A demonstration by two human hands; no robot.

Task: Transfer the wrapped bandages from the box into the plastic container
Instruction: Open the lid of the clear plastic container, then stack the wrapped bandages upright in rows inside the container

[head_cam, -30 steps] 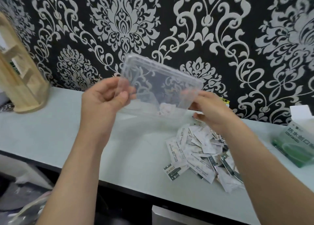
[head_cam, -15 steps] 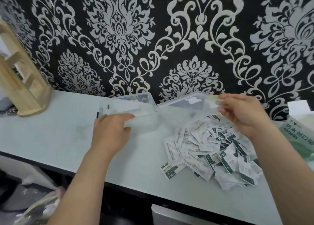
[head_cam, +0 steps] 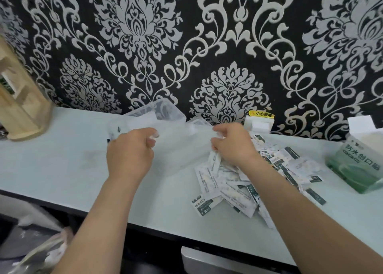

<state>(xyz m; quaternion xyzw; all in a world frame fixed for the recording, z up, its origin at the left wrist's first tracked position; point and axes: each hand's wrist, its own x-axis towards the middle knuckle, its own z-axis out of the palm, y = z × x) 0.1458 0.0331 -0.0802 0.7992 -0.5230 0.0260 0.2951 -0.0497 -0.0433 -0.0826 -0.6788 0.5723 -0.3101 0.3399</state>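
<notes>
Plastic container, lid open: our left hand and right hand pinch opposite rims with curled fingers, seemingly steadying it beside the wrapped bandages for loading

We see soft, even indoor light w/ faint shadows; the pale counter reads bright, a bit washed out. Wide-angle lens bends the frame edges. The plastic container is smeared by motion blur btwn left hand and right hand; bottom-left corner is dim, soft.
</notes>
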